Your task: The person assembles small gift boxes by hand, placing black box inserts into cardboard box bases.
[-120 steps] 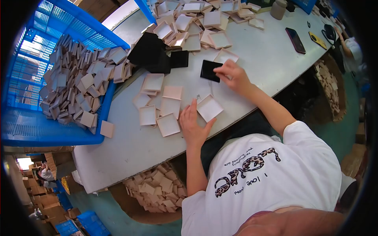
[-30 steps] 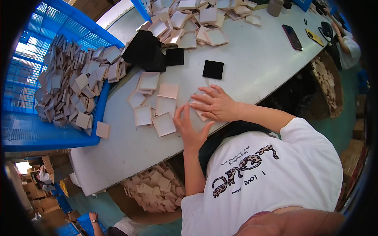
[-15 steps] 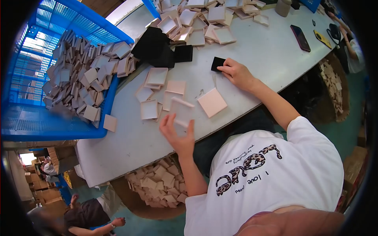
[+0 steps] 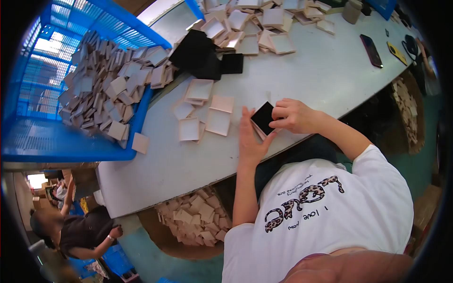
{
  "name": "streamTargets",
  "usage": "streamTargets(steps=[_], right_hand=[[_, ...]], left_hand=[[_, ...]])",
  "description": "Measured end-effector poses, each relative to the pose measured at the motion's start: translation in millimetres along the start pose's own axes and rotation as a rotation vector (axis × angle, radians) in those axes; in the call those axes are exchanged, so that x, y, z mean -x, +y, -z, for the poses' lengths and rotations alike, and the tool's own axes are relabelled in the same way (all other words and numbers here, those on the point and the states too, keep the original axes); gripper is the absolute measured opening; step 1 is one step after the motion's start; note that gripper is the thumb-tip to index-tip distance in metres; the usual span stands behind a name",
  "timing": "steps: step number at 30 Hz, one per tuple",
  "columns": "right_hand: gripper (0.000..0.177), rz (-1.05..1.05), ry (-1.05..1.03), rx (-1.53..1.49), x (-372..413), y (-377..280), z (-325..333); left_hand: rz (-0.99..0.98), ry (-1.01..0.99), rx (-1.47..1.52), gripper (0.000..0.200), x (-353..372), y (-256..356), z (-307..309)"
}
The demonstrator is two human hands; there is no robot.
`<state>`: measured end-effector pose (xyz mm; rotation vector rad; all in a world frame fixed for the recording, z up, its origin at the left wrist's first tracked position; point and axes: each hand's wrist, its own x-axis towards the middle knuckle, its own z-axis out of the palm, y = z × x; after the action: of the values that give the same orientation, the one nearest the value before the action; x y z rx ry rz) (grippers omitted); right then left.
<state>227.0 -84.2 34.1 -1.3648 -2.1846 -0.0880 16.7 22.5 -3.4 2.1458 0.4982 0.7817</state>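
Observation:
At the table's near edge, a black square pad [image 4: 263, 117] lies over a shallow pale-pink square box [image 4: 257, 131], whose rim shows along the lower left. My right hand [image 4: 294, 116] pinches the pad by its right side, fingers bent. My left hand [image 4: 251, 139] grips the box, its fingers along the left side and its thumb at the near corner. To the left are several open shallow boxes [image 4: 218, 122] with white insides. Further back, a stack of black pads [image 4: 197, 54] stands beside a loose black pad [image 4: 232, 63].
A blue plastic basket [image 4: 139, 123] full of small boxes stands at the left. More boxes [image 4: 272, 19] are heaped at the back. A phone [image 4: 371, 50], a yellow phone [image 4: 397, 53] and a jar [image 4: 352, 12] lie rightward. Below the table is a carton of pieces [image 4: 194, 217]; a person [image 4: 80, 231] is lower left.
My right hand has brought the black pad toward me, onto the pink box. My left hand has left the open boxes and moved right to the pink box.

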Motion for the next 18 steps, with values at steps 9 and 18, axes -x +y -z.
streamTargets(steps=[9, 18], right_hand=[[0.028, -0.430, -0.120, -0.627, -25, 23, 30], [0.055, -0.664, 0.215, 0.420, 11, 179, -11]], left_hand=[[-0.191, 0.038, -0.179, 0.102, 5, -6, -2], [-0.152, -0.035, -0.224, 0.065, 3, 3, 2]])
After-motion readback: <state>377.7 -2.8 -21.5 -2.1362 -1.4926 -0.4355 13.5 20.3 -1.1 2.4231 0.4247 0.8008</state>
